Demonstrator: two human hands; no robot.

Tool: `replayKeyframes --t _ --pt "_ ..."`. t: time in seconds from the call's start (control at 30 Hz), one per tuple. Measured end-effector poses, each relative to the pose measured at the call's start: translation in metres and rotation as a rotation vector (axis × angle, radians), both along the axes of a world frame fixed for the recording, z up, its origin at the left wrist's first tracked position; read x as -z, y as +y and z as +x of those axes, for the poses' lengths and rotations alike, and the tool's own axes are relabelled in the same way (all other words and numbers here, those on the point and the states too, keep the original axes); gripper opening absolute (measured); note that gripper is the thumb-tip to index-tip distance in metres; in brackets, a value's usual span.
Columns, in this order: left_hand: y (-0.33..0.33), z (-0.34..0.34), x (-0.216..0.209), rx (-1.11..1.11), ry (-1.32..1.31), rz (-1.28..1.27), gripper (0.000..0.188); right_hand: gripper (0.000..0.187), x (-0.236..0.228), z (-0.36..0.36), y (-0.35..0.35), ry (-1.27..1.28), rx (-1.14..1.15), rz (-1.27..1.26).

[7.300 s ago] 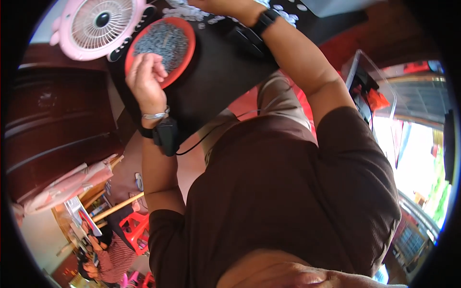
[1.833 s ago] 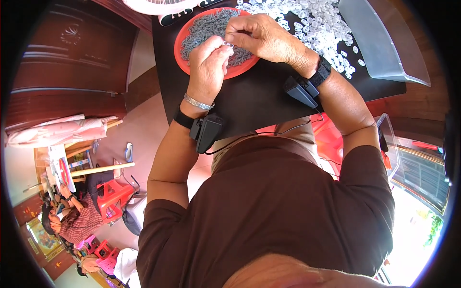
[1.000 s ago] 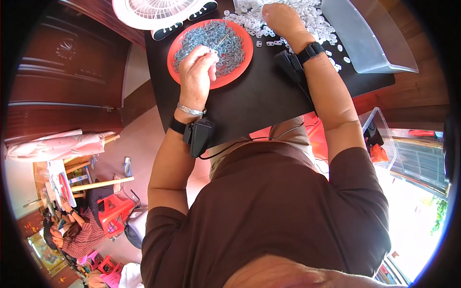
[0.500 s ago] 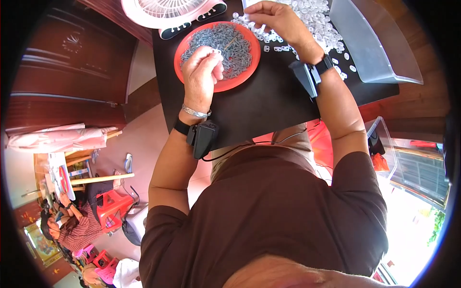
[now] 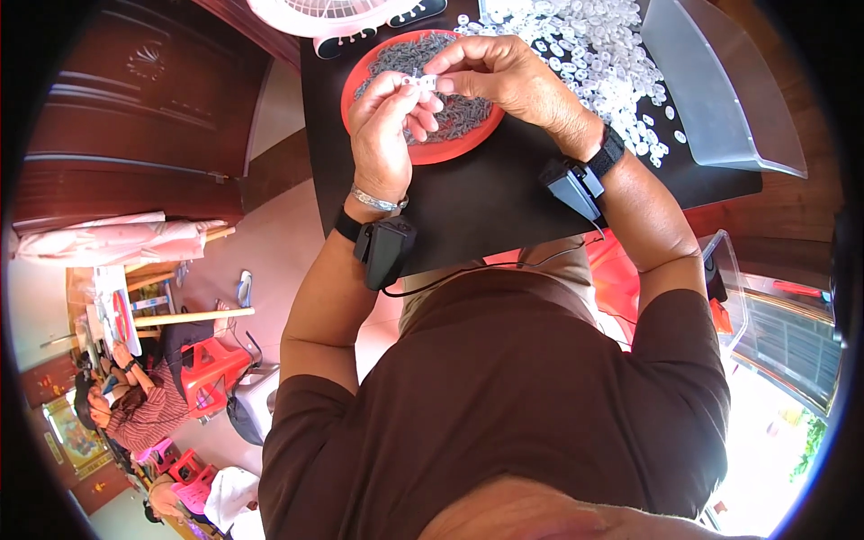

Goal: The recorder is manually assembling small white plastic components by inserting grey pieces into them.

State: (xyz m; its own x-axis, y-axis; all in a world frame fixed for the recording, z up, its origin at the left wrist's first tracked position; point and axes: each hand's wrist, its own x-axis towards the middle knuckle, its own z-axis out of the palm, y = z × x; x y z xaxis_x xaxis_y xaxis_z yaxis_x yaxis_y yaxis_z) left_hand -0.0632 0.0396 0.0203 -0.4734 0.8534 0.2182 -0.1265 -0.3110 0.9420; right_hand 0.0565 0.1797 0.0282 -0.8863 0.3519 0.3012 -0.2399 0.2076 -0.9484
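Note:
My left hand [image 5: 382,135] is closed, thumb and fingers pinching a small white plastic piece [image 5: 420,82]. From the right, my right hand [image 5: 513,81] meets it with thumb and forefinger pinched at the same piece; whether it holds a second piece is too small to tell. Both hands are raised over a round red tray [image 5: 450,153]. Many small grey screw-like parts [image 5: 463,121] fill that tray, partly hidden by my hands. Behind my right hand spreads a heap of small white plastic pieces [image 5: 603,54] on the dark table [image 5: 486,211].
A pink-white fan [image 5: 324,13] stands beyond the tray at the far left. A clear plastic bin [image 5: 711,90] lies at the right of the heap. Wrist devices with a cable [image 5: 450,277] hang at the table's front edge. Off left, a person [image 5: 148,414] sits near red stools [image 5: 216,364].
My right hand has moved left and nearer, from beside the white heap to my left hand, and the two now meet at the white piece. The view has shifted slightly.

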Motion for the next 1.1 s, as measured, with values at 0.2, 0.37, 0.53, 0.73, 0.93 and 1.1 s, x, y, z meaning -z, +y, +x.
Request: replayKeyframes --t 0.2,0.37,0.53,0.73,0.93,1.1 --pt "-0.001 0.003 -0.001 -0.039 -0.008 0.008 0.018 0.018 0.002 0.002 -0.001 -0.002 0.02 0.031" --pt "0.0 0.005 -0.001 -0.044 -0.018 0.022 0.018 0.018 0.002 0.004 -0.001 -0.094 0.049 0.054" --pt "0.001 0.006 -0.001 -0.04 -0.021 0.03 0.018 0.02 0.004 0.004 0.003 -0.102 -0.022 -0.005" --pt "0.001 0.006 -0.001 -0.058 -0.002 0.013 0.018 0.021 0.003 0.004 0.004 -0.132 -0.073 -0.048" --pt "0.002 0.005 -0.003 -0.054 -0.016 -0.01 0.017 0.021 0.007 0.003 0.011 -0.033 -0.029 -0.084" --pt "0.002 0.006 0.001 -0.08 0.087 -0.155 0.015 0.018 0.004 0.003 0.007 0.011 0.086 -0.051"
